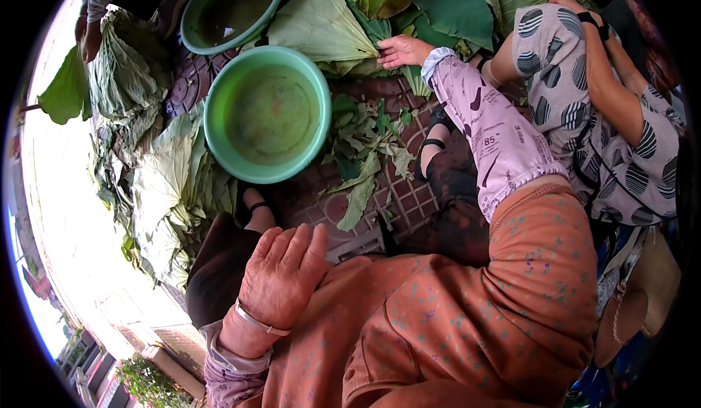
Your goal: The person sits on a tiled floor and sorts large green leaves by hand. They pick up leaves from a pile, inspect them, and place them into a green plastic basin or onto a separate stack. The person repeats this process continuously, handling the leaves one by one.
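Note:
My right hand (404,52) reaches forward, its fingertips at the narrow end of a pale folded lotus leaf (323,27). Whether they grip the leaf is not clear. My left hand (287,271) is raised over my lap, back of the hand up and fingers extended, with no object visible in it. In front of me on the paving stands a round green plastic basin (323,134), with shallow cloudy water (274,115) in it. Torn leaf scraps (364,145) lie on the ground to the right of the basin.
A second green basin (194,44) holds dark water. Stacked folded leaves (170,189) line the left side; green leaves (454,11) pile up at the back. A person in a patterned dress (553,79) sits at right. Another person's hand (90,41) is at upper left.

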`<state>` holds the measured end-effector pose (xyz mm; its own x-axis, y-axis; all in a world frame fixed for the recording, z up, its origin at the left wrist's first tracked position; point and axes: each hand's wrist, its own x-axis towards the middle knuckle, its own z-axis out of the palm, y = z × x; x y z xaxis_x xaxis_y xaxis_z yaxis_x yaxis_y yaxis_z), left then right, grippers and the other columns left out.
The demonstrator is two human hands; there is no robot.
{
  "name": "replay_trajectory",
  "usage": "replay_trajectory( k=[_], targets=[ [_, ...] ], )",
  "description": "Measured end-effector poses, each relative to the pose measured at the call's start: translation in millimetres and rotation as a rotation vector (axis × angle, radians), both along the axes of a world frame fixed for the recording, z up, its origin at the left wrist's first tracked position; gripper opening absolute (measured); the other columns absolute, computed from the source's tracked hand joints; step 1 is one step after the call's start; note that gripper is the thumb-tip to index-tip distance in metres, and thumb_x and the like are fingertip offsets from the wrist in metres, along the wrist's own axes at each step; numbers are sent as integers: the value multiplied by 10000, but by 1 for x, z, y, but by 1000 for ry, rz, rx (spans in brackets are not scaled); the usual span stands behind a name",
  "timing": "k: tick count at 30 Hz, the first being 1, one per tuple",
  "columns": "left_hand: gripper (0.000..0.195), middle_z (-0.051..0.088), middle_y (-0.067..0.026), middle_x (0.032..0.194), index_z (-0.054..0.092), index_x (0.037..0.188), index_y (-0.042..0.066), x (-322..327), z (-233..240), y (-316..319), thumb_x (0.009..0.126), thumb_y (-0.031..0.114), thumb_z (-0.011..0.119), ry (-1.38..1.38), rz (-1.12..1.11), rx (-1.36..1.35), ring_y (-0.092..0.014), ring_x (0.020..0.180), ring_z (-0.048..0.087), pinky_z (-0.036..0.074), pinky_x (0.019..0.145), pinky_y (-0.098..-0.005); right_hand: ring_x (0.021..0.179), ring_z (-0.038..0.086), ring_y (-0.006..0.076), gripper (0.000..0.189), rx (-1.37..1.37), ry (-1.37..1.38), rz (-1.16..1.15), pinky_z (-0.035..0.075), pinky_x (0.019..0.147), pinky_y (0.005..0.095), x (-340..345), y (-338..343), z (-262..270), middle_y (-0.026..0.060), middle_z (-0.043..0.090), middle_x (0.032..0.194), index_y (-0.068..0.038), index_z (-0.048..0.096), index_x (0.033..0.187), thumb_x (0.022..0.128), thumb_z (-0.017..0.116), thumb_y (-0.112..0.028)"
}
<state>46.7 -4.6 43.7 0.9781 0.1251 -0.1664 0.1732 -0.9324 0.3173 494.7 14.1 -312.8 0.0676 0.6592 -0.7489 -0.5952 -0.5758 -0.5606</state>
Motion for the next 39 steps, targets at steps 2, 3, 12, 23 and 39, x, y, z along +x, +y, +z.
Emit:
replay_trajectory(
  k=[2, 3, 12, 23, 39],
  targets=[
    [451, 579, -111, 1023, 513, 1145, 4, 0, 0, 0, 758, 202, 632, 0, -2, 0, -229, 920, 568, 439, 872, -385, 894, 613, 252, 331, 32, -37, -64, 513, 779, 376, -17, 6, -6, 141, 567, 1029, 12, 533, 1066, 822, 654, -176],
    [452, 578, -111, 1023, 512, 1146, 4, 1, 0, 0, 758, 202, 632, 0, -3, 2, -228, 921, 567, 437, 874, -384, 872, 619, 234, 305, 48, -56, -95, 521, 752, 358, -23, 9, -9, 132, 579, 1002, 8, 544, 1038, 821, 658, -174],
    [482, 569, -114, 1041, 501, 1158, -4, 0, -1, 4, 743, 197, 643, 12, -3, 15, -234, 936, 564, 423, 883, -373, 609, 601, 133, 144, 129, -352, -331, 474, 467, 243, -35, 37, 8, 62, 607, 806, -34, 545, 894, 803, 650, -72],
    [428, 619, -82, 986, 555, 1102, 31, -5, 9, 1, 713, 164, 670, -178, 66, 95, -234, 888, 599, 459, 811, -347, 645, 575, 109, 206, 217, -490, -80, 472, 490, 212, -69, -26, 153, 44, 605, 858, -28, 559, 995, 816, 634, -97],
    [1027, 354, -200, 1366, 170, 1422, 84, 71, -8, 46, 629, 260, 798, -530, 257, -37, -369, 1197, 428, 404, 941, -433, 546, 605, 144, 184, 561, -606, 47, 482, 438, 256, -194, -57, 349, 83, 612, 757, 30, 567, 888, 775, 621, -106]
  ],
)
